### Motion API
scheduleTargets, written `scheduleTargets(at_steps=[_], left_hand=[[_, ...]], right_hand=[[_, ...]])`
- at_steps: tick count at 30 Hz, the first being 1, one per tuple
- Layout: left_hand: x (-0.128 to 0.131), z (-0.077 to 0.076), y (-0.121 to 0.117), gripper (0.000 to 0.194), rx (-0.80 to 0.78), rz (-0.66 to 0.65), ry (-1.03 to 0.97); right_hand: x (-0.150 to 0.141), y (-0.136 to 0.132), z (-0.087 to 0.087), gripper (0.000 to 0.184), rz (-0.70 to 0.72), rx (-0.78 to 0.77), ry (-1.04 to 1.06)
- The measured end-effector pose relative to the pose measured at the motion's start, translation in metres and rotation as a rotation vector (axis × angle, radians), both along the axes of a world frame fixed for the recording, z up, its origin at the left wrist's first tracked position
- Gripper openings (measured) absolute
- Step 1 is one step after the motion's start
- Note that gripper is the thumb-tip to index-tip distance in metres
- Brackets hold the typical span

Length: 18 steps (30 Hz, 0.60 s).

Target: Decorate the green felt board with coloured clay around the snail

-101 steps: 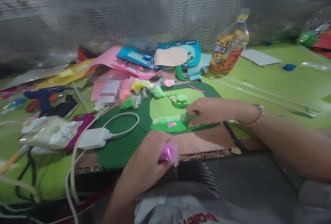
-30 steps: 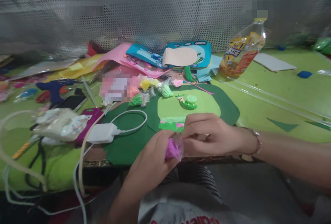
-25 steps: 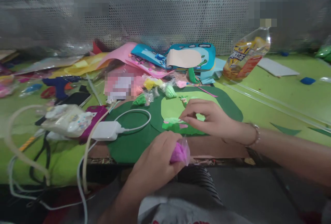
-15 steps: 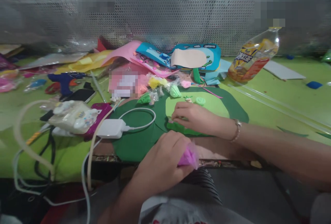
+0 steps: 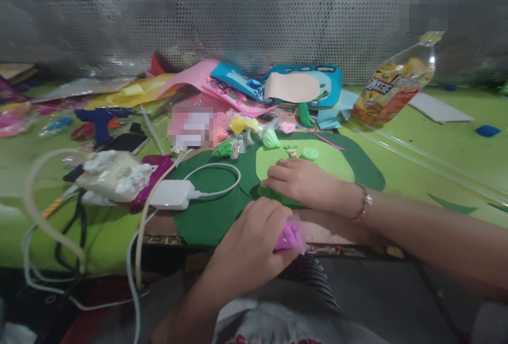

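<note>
the strip of bright green clay (image 5: 270, 193) lies along the lower edge of the light green panel (image 5: 339, 170), which sits on the dark green card (image 5: 210, 222) in front of the person. the right hand (image 5: 302, 182) now rests over this strip, hiding most of it along with the pink pieces seen on it a second ago; the fingers curl downward, and whether they pinch anything cannot be told. one second earlier that hand was beside the plastic bag, with the snail showing whole; now only the head and the coiled shell of the clay snail (image 5: 309, 153) show above the knuckles. the left hand (image 5: 254, 233) stays closed around a clear bag of purple clay (image 5: 288, 236), as in all the earlier frames, at the table's near edge. the right wrist wears a bracelet (image 5: 365, 202). past the panel's upper left corner are bagged lumps of pale green clay (image 5: 271, 138), darker green clay (image 5: 223, 148) and yellow clay (image 5: 238, 124). a white charger (image 5: 172, 195) lies at the card's left edge, with a smartphone (image 5: 129, 143) and a blue glue gun (image 5: 101, 124) farther left. a plastic bottle (image 5: 392, 92) stands behind, to the right, before a perforated metal screen (image 5: 257, 16).
</note>
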<state>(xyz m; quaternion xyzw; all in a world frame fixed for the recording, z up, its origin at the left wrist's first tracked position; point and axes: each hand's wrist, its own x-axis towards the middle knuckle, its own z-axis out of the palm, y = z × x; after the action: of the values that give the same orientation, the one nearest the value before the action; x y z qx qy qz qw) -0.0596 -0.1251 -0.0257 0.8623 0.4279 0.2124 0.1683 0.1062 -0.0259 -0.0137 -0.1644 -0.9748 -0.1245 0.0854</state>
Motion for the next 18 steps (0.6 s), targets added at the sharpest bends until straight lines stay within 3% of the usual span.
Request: scheduleTargets(at_steps=[7,13,18], left_hand=[[0.001,-0.002,0.000,0.023,0.059,0.024,-0.037],[0.003,-0.007,0.003,0.019,0.238,0.207,-0.055],[0.003,-0.009,0.004,0.020,0.239,0.215,-0.004]], right_hand=[[0.001,0.001,0.003,0.024,-0.154,-0.297,0.274],[0.010,0.005,0.010,0.022,-0.129,-0.294,0.347],[0.015,0.008,0.009,0.018,-0.173,-0.324,0.381]])
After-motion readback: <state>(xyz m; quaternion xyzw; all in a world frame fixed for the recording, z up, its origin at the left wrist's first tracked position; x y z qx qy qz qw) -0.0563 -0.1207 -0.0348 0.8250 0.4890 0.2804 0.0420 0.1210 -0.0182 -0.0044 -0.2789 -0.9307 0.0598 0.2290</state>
